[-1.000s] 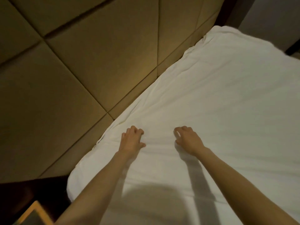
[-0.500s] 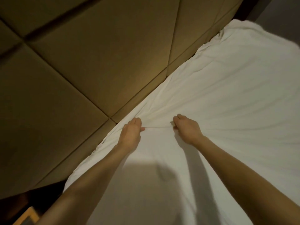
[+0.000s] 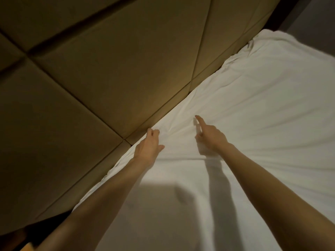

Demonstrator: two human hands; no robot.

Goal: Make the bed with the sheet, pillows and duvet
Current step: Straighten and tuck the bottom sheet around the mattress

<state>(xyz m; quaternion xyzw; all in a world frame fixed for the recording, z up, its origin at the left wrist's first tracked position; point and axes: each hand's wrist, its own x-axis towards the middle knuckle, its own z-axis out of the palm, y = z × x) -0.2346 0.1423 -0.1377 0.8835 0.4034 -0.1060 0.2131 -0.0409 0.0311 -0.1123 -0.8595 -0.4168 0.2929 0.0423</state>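
At the far left a padded tan headboard of large upholstered panels (image 3: 108, 78) rises, its seams running diagonally. Its lower edge meets the bed along a straight line from lower left to upper right, leaving no gap there. A dark gap (image 3: 59, 217) opens below it at the lower left corner. The left hand (image 3: 148, 145) lies right at that line, its fingers curled down onto the edge of the plain white cotton sheet (image 3: 253, 124) where it meets the headboard, with the thumb out to the side. Creases fan out from its fingertips, but I cannot tell whether any cloth is actually caught. Near it, further onto the bed, the right hand (image 3: 210, 136) is over the sheet with its forefinger stretched forward and the other fingers loosely bent, holding nothing. The sheet spreads under both hands and both forearms. To the right it runs broad and unobstructed, lightly wrinkled, to a rumpled far corner beside a dark wall (image 3: 311, 13). There are two hands and one sheet.
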